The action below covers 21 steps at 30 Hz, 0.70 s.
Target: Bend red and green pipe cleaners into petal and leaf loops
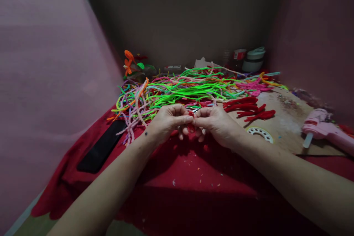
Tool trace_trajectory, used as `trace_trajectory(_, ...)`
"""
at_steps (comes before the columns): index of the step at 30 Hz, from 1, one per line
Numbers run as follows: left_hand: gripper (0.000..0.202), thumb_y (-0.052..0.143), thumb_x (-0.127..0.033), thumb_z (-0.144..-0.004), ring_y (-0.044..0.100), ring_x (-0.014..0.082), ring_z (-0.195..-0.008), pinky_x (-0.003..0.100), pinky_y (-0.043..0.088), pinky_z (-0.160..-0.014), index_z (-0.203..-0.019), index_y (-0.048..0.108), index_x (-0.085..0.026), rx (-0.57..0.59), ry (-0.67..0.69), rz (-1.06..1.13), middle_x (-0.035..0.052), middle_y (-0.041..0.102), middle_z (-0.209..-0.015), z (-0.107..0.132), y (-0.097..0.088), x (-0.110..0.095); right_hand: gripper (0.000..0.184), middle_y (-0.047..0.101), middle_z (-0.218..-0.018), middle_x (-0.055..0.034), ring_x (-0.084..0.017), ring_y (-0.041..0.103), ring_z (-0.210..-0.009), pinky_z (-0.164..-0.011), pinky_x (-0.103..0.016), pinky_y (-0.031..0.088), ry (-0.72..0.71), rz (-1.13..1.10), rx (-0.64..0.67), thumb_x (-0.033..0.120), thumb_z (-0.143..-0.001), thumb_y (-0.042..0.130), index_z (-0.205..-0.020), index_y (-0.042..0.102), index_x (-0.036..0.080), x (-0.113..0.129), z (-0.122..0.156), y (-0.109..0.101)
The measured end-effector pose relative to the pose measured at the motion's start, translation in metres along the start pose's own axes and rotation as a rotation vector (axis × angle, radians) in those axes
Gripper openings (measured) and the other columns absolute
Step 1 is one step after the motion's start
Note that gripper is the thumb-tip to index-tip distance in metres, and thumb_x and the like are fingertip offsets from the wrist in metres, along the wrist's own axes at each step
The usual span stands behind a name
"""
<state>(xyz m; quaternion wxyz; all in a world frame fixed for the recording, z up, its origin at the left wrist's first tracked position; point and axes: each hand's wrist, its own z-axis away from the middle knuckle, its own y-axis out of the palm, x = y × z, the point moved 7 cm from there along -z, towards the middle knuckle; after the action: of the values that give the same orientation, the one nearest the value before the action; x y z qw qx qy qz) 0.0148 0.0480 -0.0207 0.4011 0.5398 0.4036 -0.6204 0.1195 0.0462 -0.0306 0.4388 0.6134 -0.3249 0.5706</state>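
Observation:
Both hands meet over the front of the table, fingertips nearly touching. Between them is a small red pipe cleaner piece [191, 128], partly hidden by the fingers. My left hand [174, 118] pinches it from the left, thumb against forefinger. From the right, my right hand [209, 121] pinches the same piece. Just behind the fingers shows a bit of shiny metal [195, 110], too covered to name. Beyond the hands spreads a heap of colourful pipe cleaners [188, 90], mostly bright green in the middle. Several bent red pipe cleaner pieces [249, 108] lie right of my right hand.
A black phone [101, 149] lies at left on the red cloth [193, 177]. At right, a pink glue gun [323, 127] and a white ring with holes [260, 135] rest on a brown board [290, 118]. Orange flowers [128, 62] and a lidded cup [253, 60] stand at the back.

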Motion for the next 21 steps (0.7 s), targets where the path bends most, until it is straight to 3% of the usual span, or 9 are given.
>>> trace_trajectory(7, 0.019, 0.066, -0.026, -0.068, 0.049, 0.0077, -0.035, 0.016, 0.039, -0.032, -0.069, 0.051, -0.015, -0.008, -0.009, -0.013, -0.0050, 0.054, -0.044, -0.0004, 0.0003, 0.0003, 0.006, 0.054, -0.044, 0.0024, -0.009, 0.050, -0.034, -0.033, -0.020, 0.042, 0.009, -0.027, 0.007, 0.015, -0.058, 0.058, -0.056, 0.052, 0.014, -0.0030, -0.0016, -0.0002)
trace_trajectory(21, 0.021, 0.065, -0.027, -0.068, 0.051, 0.0088, -0.035, 0.017, 0.040, -0.031, -0.071, 0.049, -0.015, 0.000, -0.043, 0.004, -0.0035, 0.055, -0.044, -0.0001, 0.0028, 0.0026, 0.009, 0.057, -0.046, 0.0002, -0.009, 0.051, -0.036, -0.035, -0.020, 0.043, 0.065, -0.096, 0.021, 0.013, -0.058, 0.058, -0.056, 0.050, 0.015, -0.0101, -0.0026, 0.0008)
